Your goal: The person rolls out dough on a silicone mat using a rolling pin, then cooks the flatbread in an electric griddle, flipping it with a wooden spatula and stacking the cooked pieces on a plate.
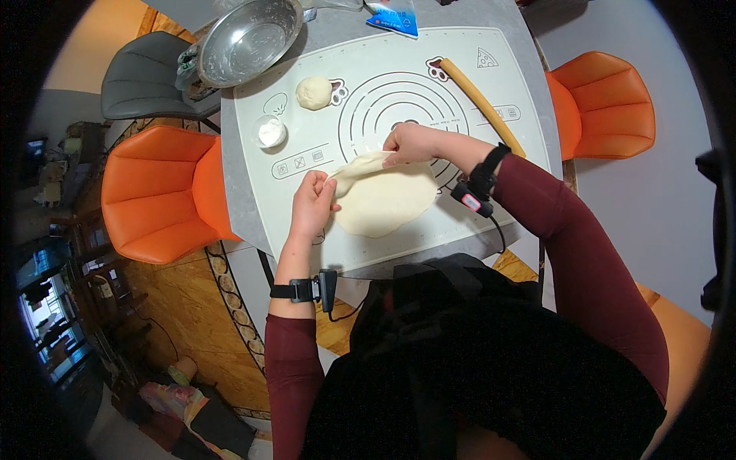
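A flat, rolled-out sheet of dough (386,204) lies on a white printed pastry mat (397,248) in front of me. My left hand (313,204) pinches the sheet's left edge between thumb and fingers. At the far edge, my right hand (411,145) grips the dough from above. Between the two hands that edge is lifted and gathered into a loose fold. Some fingertips are hidden by the dough and by the hands themselves.
A wooden rolling pin (482,105) lies slanted at the mat's right. Left of the printed circles sit a dough ball (314,93) and a small cup of white powder (271,132). A metal bowl (251,43) and a blue-and-white packet (394,18) stand farther back. Orange chairs (167,195) flank the table.
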A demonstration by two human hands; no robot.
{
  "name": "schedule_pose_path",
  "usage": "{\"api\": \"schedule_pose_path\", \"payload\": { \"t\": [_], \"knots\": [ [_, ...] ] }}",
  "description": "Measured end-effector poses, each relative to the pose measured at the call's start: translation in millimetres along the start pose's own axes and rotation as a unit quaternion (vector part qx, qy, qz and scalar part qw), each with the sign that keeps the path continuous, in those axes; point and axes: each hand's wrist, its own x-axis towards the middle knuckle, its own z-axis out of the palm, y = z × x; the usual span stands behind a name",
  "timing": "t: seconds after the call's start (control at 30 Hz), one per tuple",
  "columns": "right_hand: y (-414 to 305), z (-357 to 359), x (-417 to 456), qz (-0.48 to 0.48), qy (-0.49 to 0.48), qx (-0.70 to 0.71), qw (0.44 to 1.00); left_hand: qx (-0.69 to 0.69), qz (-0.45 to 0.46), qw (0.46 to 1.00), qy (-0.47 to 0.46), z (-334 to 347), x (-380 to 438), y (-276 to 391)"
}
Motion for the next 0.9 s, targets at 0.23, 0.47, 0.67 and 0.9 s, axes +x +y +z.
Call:
{"api": "schedule_pose_path", "payload": {
  "t": [0.23, 0.47, 0.67, 0.9],
  "knots": [
    [10, -16, -34, -0.028, -0.016, 0.221, 0.975, 0.052, -0.002, 0.998, -0.025, -2, -25, 39],
    [-48, -84, -78, -0.135, 0.107, 0.182, 0.968, 0.058, 0.132, 0.989, 0.044, -9, -50, 133],
    [-20, -38, -108, -0.295, 0.272, -0.094, 0.911, 0.353, 0.337, 0.863, 0.127, 22, -99, 108],
    [55, 61, -110, -0.328, 0.24, -0.198, 0.892, 0.468, 0.296, 0.832, 0.036, 68, -116, -19]
  ]
}}
